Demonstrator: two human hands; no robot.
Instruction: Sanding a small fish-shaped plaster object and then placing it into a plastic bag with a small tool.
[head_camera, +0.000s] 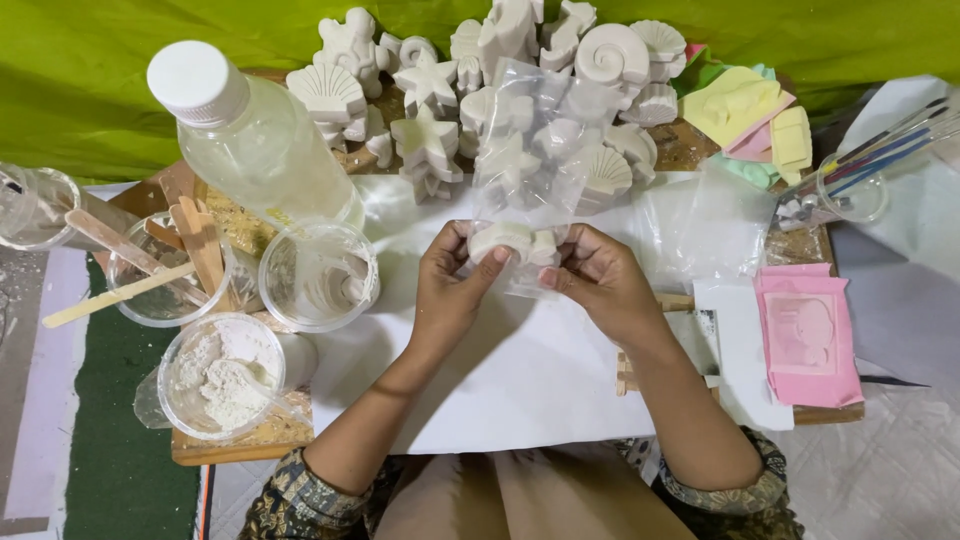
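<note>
We have both hands closed on one job: the left hand (452, 275) and the right hand (592, 280) pinch the lower end of a clear plastic bag (530, 150) that stands up between them, fingers curled tight, thumbs pressing a white plaster cast (512, 240) through the film. The cast sits at the bottom of the bag, right between our fingertips — it looks to be inside already, though the bag's top end appears unsealed as far as we can tell.

Beyond our hands lies a heap of bare white casts (430, 100) — shells, starfish, a snail — none of them bagged, so by our judgement most of the packing is left. More clear bags (710, 225) lie just past the right hand. Beside the left hand stand a cup of white powder (222, 375), an empty-looking cup (318, 275), a cup of wooden sticks (165, 270) and a water bottle (250, 130). Well out from the right hand rests a pink mould (808, 340).
</note>
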